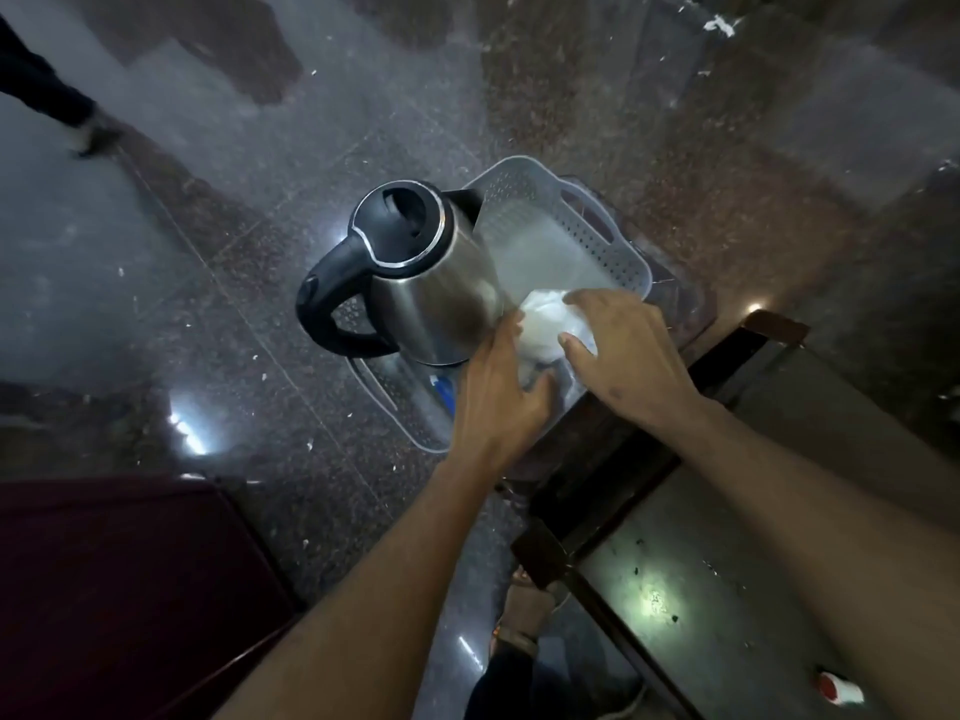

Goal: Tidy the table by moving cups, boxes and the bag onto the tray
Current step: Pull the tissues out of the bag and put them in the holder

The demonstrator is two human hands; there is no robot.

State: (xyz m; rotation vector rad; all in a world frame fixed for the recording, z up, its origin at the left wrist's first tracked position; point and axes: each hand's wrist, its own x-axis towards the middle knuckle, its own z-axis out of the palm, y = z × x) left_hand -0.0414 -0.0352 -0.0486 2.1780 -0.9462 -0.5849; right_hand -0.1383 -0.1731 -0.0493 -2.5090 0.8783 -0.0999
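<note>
A pale perforated plastic tray (613,236) sits at the far corner of the table, partly overhanging the floor. Inside it stands a steel kettle (431,293) with a black lid and handle. A white plastic bag (545,324) lies in the tray beside the kettle. My left hand (498,392) presses against the bag's near left side, and my right hand (623,356) rests over its right side, fingers spread around it. A small cup (840,688) with a red rim lies on its side on the table at the lower right.
The grey tabletop (727,589) has a dark wooden frame. A dark red seat (119,589) stands at the lower left. Speckled stone floor lies beyond. Another person's leg and shoe (88,132) are at the far left. My own foot (524,610) shows below the table edge.
</note>
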